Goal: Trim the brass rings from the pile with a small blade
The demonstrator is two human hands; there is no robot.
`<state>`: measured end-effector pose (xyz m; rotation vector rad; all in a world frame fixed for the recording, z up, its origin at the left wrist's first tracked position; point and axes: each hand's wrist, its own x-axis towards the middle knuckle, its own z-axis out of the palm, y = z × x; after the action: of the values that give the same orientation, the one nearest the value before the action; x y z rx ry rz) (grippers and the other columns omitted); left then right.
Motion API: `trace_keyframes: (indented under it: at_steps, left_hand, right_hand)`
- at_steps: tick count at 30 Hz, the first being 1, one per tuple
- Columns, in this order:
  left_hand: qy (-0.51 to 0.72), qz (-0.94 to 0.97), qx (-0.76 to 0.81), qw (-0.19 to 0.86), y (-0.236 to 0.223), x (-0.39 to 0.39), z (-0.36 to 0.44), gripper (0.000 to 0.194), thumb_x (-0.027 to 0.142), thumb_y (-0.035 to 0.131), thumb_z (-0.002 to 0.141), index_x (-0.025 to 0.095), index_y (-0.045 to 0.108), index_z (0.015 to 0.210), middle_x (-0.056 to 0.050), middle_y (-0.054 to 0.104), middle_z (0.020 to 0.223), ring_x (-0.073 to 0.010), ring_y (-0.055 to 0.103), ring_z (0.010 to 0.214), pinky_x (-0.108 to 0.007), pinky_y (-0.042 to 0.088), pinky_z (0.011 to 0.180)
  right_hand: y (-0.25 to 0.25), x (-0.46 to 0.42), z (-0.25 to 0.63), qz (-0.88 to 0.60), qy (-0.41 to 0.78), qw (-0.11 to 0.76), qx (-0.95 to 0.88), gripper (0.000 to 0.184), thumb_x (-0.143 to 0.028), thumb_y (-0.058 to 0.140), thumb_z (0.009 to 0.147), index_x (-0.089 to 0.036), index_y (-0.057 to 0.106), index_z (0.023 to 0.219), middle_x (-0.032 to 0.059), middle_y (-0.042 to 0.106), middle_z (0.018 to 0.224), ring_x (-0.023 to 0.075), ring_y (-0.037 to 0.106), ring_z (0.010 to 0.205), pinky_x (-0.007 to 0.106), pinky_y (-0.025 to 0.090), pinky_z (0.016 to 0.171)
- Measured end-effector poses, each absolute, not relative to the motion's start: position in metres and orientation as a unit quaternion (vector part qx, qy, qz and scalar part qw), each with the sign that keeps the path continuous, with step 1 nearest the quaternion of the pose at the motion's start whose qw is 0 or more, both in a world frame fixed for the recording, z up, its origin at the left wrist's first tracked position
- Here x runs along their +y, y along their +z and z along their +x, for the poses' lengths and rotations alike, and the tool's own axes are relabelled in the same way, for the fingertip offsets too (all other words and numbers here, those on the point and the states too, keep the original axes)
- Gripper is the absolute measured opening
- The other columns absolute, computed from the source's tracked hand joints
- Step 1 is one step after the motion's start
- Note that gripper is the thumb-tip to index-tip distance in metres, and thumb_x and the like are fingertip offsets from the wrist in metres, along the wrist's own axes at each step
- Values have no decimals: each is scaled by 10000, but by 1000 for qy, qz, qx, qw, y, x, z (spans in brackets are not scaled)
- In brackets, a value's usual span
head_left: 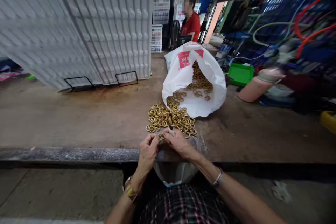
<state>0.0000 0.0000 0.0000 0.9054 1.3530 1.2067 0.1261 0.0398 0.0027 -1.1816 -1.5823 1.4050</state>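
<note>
My left hand (148, 149) pinches a brass-coloured ring (161, 137) at the front of the worktable. Close beside it, my right hand (179, 142) is closed round a small pale tool (171, 131) with a dark tip; its exact kind is unclear. The right fingertips meet the ring too. Just beyond both hands lies a loose heap of similar rings (168, 117). It spills from the mouth of a white sack (210, 106) lying on its side, with more rings inside. A bag hangs open (175, 173) below the table edge, under my wrists.
Stacked white ribbed trays (110, 24) rise at the left, with black wire stands (127, 78) at their base. Right of the sack are a green tray (240, 73) and a pinkish bottle (258, 85). A person in red (193, 26) is in the background.
</note>
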Motion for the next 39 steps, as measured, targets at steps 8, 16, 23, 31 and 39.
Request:
trace_keyframes:
  at_steps: [8, 16, 23, 31, 39]
  left_hand:
    - [555, 289, 519, 583, -2, 1, -3, 332, 460, 640, 659, 156, 510, 695, 73, 445, 516, -27, 324, 381, -146, 230, 346]
    - [567, 274, 502, 593, -3, 0, -1, 312, 433, 657, 660, 151, 531, 705, 88, 405, 464, -25, 312, 373, -143, 230, 348]
    - [576, 206, 498, 615, 4, 3, 0, 349, 403, 707, 589, 161, 458, 634, 90, 405, 471, -15, 309, 363, -129, 199, 329]
    - [562, 112, 459, 679, 7, 4, 2, 332, 322, 744, 530, 130, 517, 678, 79, 441, 487, -4, 338, 362, -111, 181, 319]
    - [537, 98, 455, 703, 7, 1, 11, 331, 321, 736, 556, 137, 497, 693, 80, 450, 495, 3, 327, 351, -110, 184, 327]
  right_hand:
    - [1, 36, 119, -496, 457, 363, -644, 189, -349, 497, 769, -173, 558, 798, -14, 549, 709, 117, 471, 649, 232, 369, 614]
    - [-1, 35, 116, -458, 435, 335, -699, 176, -300, 490, 791, -167, 598, 829, 4, 614, 749, 121, 528, 683, 227, 404, 636]
    - [0, 38, 127, -479, 279, 311, -772, 245, -120, 466, 755, -188, 568, 967, 35, 641, 854, 149, 572, 744, 251, 409, 699]
    - [-8, 27, 128, -383, 253, 339, -821, 263, -97, 451, 758, -200, 521, 990, 42, 630, 875, 155, 579, 789, 235, 415, 703]
    - [-6, 29, 132, -408, 356, 367, -756, 106, -203, 448, 809, -193, 545, 851, 12, 593, 770, 131, 540, 714, 231, 400, 668]
